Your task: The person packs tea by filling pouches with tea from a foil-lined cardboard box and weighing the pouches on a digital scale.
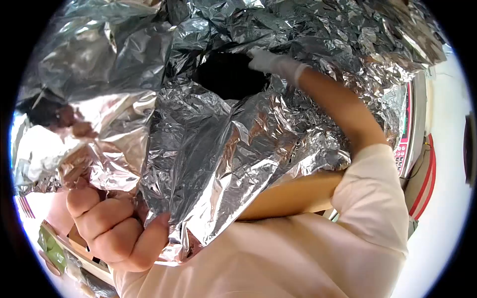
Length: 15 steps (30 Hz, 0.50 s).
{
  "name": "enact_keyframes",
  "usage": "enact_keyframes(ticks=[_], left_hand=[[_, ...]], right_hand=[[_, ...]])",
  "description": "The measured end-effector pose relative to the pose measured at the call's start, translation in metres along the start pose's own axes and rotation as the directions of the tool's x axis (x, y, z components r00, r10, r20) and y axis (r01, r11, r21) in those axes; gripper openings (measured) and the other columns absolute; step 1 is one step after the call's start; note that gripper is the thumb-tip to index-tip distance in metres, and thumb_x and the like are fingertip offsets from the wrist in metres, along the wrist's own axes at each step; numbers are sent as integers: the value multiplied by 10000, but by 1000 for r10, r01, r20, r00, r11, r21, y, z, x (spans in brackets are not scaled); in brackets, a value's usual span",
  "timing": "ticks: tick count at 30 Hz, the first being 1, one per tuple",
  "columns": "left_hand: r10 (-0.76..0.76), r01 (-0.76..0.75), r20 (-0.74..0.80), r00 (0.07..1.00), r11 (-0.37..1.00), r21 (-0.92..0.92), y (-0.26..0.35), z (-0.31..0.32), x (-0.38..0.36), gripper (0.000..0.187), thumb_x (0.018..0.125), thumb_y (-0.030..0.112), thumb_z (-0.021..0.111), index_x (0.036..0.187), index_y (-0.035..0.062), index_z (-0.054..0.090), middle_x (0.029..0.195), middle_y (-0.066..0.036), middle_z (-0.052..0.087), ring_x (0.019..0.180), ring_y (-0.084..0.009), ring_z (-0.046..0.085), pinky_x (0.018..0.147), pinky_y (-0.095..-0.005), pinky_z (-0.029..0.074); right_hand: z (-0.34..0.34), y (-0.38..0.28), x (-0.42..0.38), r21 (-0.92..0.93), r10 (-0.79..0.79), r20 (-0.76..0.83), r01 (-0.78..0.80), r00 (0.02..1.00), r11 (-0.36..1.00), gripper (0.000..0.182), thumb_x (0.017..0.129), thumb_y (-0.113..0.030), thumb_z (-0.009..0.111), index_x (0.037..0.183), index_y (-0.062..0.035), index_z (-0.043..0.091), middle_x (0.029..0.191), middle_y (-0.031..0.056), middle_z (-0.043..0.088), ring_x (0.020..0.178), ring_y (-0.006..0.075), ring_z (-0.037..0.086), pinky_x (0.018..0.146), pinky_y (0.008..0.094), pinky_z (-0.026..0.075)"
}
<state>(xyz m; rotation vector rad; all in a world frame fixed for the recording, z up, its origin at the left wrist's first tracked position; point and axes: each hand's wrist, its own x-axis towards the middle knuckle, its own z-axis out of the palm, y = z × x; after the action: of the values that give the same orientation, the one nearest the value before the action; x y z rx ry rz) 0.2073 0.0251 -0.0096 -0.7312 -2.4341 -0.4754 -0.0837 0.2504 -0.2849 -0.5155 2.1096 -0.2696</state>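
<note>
A big crumpled silver foil bag fills most of the view, with a dark round opening near the top middle. At lower left, the fingers of my left hand are curled tightly around the foil's lower edge. My right arm reaches up across the foil from the right. A white glove covers my right hand, whose fingers are pressed together on the foil at the right rim of the opening. The inside of the opening is black, and its contents are hidden.
Tan cardboard shows under the foil, close to my chest. On the right stands a device with a red and green panel and buttons, beside a red strap. A green packet lies at lower left.
</note>
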Motion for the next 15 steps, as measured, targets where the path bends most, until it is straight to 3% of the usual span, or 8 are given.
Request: enact_keyframes(ticks=[1, 3, 4, 6, 8, 12, 14, 15], left_hand=[[29, -29, -24, 999, 999, -19, -2, 2, 0, 246, 541, 220, 706, 779, 193, 649, 667, 46, 332, 596, -108, 413, 576, -312, 273], [50, -52, -45, 998, 998, -29, -7, 4, 0, 239, 549, 214, 701, 782, 191, 653, 665, 47, 336, 602, -108, 416, 578, -312, 272], [68, -70, -37, 997, 997, -29, -8, 5, 0, 233, 560, 206, 694, 790, 192, 656, 662, 48, 344, 594, -103, 420, 577, -307, 268], [78, -79, -21, 997, 996, -31, -9, 6, -3, 228, 571, 197, 688, 797, 193, 660, 658, 50, 351, 587, -99, 424, 576, -302, 264], [16, -17, -13, 1000, 993, -120, -6, 10, -7, 255, 595, 193, 694, 811, 106, 591, 685, 20, 372, 590, -146, 455, 590, -361, 298], [29, -30, -20, 999, 998, -57, -6, 13, -2, 231, 606, 184, 691, 803, 113, 593, 704, 19, 378, 594, -140, 454, 598, -352, 293], [46, -47, -25, 999, 997, -54, -9, 15, -3, 217, 617, 181, 690, 801, 118, 593, 703, 19, 376, 592, -141, 452, 599, -354, 287], [49, -51, -20, 999, 997, -63, -8, 14, -4, 222, 613, 178, 694, 803, 121, 593, 703, 20, 375, 589, -140, 451, 597, -352, 285]], right_hand=[[10, 5, 4, -6, 2, -5, -2, 1000, 1000, 628, 801, -233, 660, 1344, -18, 427, 1302, 237, 521, 1178, 351, 545, 980, 425, 451], [45, 15, 14, -106, 58, 1, -57, 998, 993, 891, 787, -293, 702, 1471, -28, 197, 1338, 285, 449, 1163, 396, 542, 970, 461, 448], [55, 10, 3, -111, 51, 7, -50, 999, 993, 891, 787, -293, 702, 1471, -28, 197, 1338, 285, 449, 1163, 396, 542, 970, 461, 448], [79, -3, -24, -323, 156, -42, -161, 987, 933, 1070, 788, -307, 720, 1489, -10, -32, 1355, 317, 390, 1142, 428, 542, 944, 481, 459], [95, -3, -23, -253, 158, -63, -169, 985, 953, 1135, 737, -299, 762, 1481, 4, -41, 1337, 314, 403, 1123, 433, 547, 930, 467, 473], [125, 1, 8, -20, 248, -219, -259, 944, 966, 1187, 696, -242, 795, 1471, 15, -67, 1281, 306, 448, 1070, 413, 577, 897, 438, 502], [130, 5, 22, 122, 244, -237, -220, 940, 968, 1101, 723, -205, 762, 1474, 23, -10, 1252, 281, 477, 1067, 396, 583, 896, 423, 505], [125, 3, 21, 176, 140, -263, -95, 955, 980, 1081, 725, -227, 763, 1474, 24, 25, 1249, 272, 485, 1053, 393, 591, 893, 412, 507]])
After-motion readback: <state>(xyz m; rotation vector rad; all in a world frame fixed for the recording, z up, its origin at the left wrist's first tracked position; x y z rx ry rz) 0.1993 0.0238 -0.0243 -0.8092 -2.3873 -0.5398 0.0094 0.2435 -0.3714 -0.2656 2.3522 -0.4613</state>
